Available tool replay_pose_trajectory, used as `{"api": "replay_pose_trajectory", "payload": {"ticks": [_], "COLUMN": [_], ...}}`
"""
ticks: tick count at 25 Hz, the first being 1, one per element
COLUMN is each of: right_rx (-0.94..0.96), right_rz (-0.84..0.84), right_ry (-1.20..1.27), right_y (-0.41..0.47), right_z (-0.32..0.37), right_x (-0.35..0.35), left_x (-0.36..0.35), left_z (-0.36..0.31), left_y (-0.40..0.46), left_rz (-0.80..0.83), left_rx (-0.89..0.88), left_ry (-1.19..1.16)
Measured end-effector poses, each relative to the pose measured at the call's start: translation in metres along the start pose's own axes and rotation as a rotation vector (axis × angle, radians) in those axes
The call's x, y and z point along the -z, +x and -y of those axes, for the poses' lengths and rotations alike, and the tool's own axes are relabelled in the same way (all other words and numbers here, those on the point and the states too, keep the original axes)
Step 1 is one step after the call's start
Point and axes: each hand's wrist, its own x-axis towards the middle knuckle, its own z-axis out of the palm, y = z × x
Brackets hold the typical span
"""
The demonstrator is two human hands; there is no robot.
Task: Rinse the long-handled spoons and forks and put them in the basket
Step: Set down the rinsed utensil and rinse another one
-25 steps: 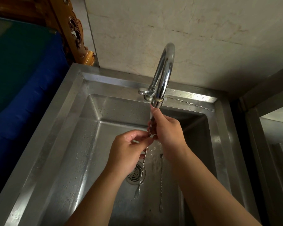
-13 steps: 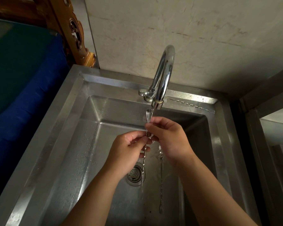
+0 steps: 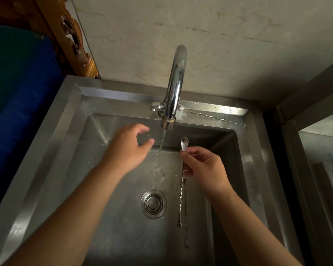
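Observation:
My right hand point(image 3: 206, 167) pinches a long twisted-handle spoon point(image 3: 181, 189) just below its bowl, holding it upright to the right of the water stream. The handle hangs down over the sink basin point(image 3: 112, 189). My left hand point(image 3: 129, 148) hovers left of the stream below the tap point(image 3: 174, 89), fingers loosely curled and holding nothing. A second long-handled utensil point(image 3: 186, 223) lies on the sink bottom right of the drain. A third long utensil point(image 3: 217, 118) rests on the back ledge of the sink. No basket is in view.
Water runs from the tap spout onto the sink floor above the round drain strainer point(image 3: 153, 204). A blue and green surface point(image 3: 17, 89) borders the sink on the left. A second steel unit point(image 3: 323, 169) stands to the right. A wall is behind.
My left hand let go of the spoon and moved left and up toward the tap. My right hand carried the spoon out of the stream to the right.

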Motion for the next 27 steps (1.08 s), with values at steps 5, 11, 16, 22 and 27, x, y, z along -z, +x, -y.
{"api": "replay_pose_trajectory", "payload": {"ticks": [5,11,16,22,27], "right_rx": [-0.116,-0.297,-0.478,-0.493,-0.501], "right_rz": [-0.096,-0.191,-0.158,-0.166,-0.202], "right_ry": [-0.216,-0.449,-0.521,-0.697,-0.757], "right_y": [0.006,0.040,0.070,0.088,0.093], "right_z": [-0.055,-0.137,-0.206,-0.253,-0.264], "right_x": [0.032,0.045,0.036,0.030,0.022], "left_x": [0.005,-0.011,-0.016,-0.018,-0.021], "left_z": [0.014,0.042,0.053,0.058,0.060], "left_y": [0.052,0.060,0.058,0.064,0.063], "left_rz": [0.142,0.267,0.239,0.241,0.213], "left_rx": [0.061,0.122,0.088,0.093,0.088], "left_ry": [0.555,0.644,0.578,0.507,0.477]}}
